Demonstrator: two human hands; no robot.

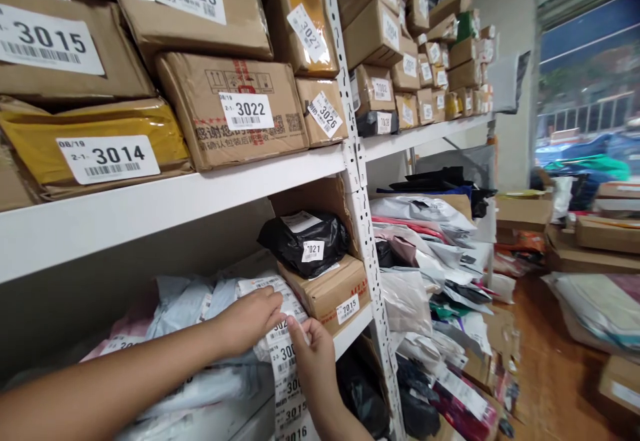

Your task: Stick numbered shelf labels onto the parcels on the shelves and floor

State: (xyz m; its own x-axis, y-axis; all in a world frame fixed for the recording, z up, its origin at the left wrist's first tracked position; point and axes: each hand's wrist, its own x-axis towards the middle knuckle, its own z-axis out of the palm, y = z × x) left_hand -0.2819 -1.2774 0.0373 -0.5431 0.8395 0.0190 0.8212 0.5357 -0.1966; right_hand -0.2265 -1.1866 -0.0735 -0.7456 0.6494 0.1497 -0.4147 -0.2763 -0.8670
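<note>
A long strip of printed number labels [285, 387] hangs down in front of the lower shelf. My right hand [317, 357] pinches its right edge near the top between thumb and fingers. At the strip's upper end, the curled fingers of my left hand [250, 321] press together on it; exactly what they grip is partly hidden. Just behind both hands lies a pale plastic mailer [267, 287] with printed labels, on a heap of grey-white mailers [185, 301]. To the right, a black wrapped parcel [307, 241] marked 3021 rests on a cardboard box [330, 287] marked 7015.
Labelled boxes, among them box 3022 [240, 111] and yellow parcel 3014 [100, 151], fill the upper shelf [175, 207]. A perforated white post [367, 241] rises right of my hands. Beyond it are stacked mailers [415, 247]. Boxes [610, 234] stand by the brown floor [545, 361].
</note>
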